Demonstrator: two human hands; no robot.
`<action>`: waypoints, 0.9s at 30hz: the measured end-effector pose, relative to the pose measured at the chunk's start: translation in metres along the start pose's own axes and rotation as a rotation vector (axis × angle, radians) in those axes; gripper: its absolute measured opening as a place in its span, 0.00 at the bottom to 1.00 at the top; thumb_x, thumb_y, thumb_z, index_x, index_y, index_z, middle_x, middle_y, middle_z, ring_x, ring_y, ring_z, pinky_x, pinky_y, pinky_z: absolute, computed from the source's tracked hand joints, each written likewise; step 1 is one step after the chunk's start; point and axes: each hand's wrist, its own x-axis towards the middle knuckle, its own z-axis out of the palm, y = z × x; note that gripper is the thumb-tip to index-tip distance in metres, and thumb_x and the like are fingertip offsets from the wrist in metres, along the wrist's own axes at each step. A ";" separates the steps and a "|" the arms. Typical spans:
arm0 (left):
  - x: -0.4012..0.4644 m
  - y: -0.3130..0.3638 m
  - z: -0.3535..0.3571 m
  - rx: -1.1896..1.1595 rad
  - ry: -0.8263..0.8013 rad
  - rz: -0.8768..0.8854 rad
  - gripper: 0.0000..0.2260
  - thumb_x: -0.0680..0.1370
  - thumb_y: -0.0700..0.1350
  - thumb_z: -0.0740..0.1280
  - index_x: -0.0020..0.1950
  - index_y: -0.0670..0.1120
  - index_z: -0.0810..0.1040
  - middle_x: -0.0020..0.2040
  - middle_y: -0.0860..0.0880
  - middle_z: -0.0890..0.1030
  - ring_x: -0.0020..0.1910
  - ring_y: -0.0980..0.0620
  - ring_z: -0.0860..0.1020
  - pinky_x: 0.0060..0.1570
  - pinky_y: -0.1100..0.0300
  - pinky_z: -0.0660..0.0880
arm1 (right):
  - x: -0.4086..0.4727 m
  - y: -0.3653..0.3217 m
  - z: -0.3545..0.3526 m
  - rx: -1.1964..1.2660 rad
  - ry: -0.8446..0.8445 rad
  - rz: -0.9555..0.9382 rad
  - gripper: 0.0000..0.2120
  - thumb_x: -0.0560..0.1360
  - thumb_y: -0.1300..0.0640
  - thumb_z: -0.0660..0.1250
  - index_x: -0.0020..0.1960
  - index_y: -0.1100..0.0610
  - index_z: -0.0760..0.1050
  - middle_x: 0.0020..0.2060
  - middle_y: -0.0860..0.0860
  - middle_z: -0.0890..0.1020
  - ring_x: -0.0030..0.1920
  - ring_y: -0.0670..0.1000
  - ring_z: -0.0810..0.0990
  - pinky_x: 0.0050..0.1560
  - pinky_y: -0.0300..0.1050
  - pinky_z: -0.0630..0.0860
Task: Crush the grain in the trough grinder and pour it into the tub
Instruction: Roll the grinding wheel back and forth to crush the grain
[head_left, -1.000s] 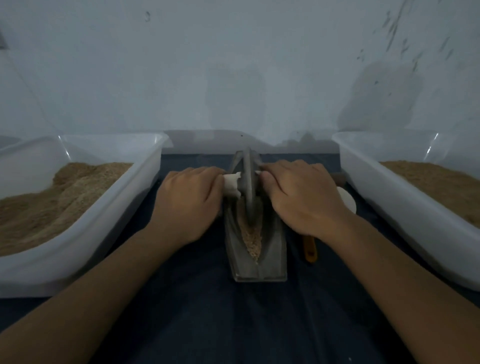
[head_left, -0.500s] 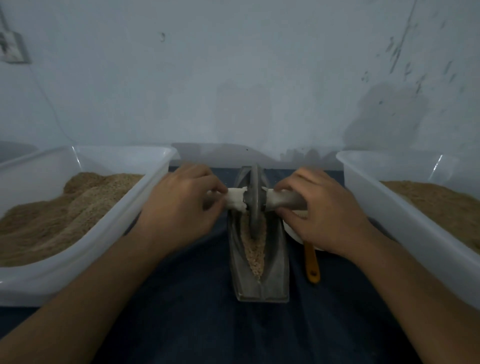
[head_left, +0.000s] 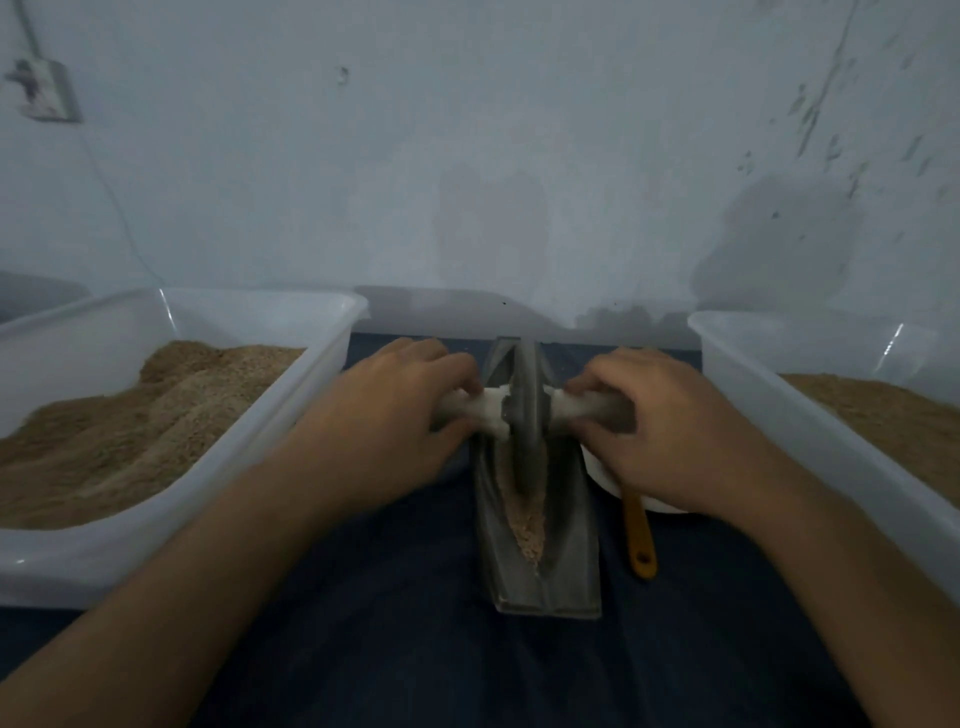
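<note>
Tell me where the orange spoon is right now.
In the head view, the orange plastic spoon lies on the dark cloth right of the grey metal trough grinder, its bowl end hidden under the right hand.

The trough grinder (head_left: 540, 561) was a narrow grey metal boat lying lengthwise on the dark desk (head_left: 415, 649), its near end blunt. A grey crushing wheel (head_left: 523, 415) stood upright on edge in the groove, toward the far half, its axle wrapped in white. Tan grain (head_left: 527, 525) lay in the groove on the near side of the wheel, seemingly partly crushed, though the dim view left that unsure. A translucent white tub (head_left: 311, 384) stood to the left, heaped with tan grain; another tub (head_left: 810, 415) stood to the right.
</note>
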 end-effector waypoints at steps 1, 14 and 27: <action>-0.001 0.001 -0.008 -0.023 -0.037 0.030 0.07 0.78 0.56 0.71 0.55 0.60 0.78 0.50 0.61 0.76 0.51 0.58 0.75 0.50 0.56 0.75 | -0.003 -0.002 -0.008 0.031 -0.042 -0.019 0.06 0.76 0.44 0.73 0.50 0.41 0.77 0.44 0.39 0.78 0.48 0.41 0.76 0.46 0.46 0.75; 0.009 -0.013 0.039 0.250 0.029 -0.139 0.11 0.87 0.52 0.53 0.64 0.52 0.72 0.56 0.51 0.78 0.53 0.47 0.75 0.51 0.51 0.69 | 0.019 0.003 0.029 -0.285 -0.031 0.115 0.19 0.84 0.54 0.57 0.75 0.50 0.70 0.64 0.50 0.78 0.63 0.54 0.74 0.64 0.52 0.68; 0.004 -0.008 0.019 0.298 -0.211 -0.133 0.12 0.77 0.52 0.68 0.48 0.59 0.63 0.38 0.56 0.67 0.38 0.49 0.72 0.36 0.54 0.67 | 0.008 0.001 -0.002 -0.403 -0.297 0.158 0.09 0.71 0.46 0.69 0.39 0.44 0.69 0.35 0.43 0.76 0.37 0.49 0.76 0.35 0.46 0.71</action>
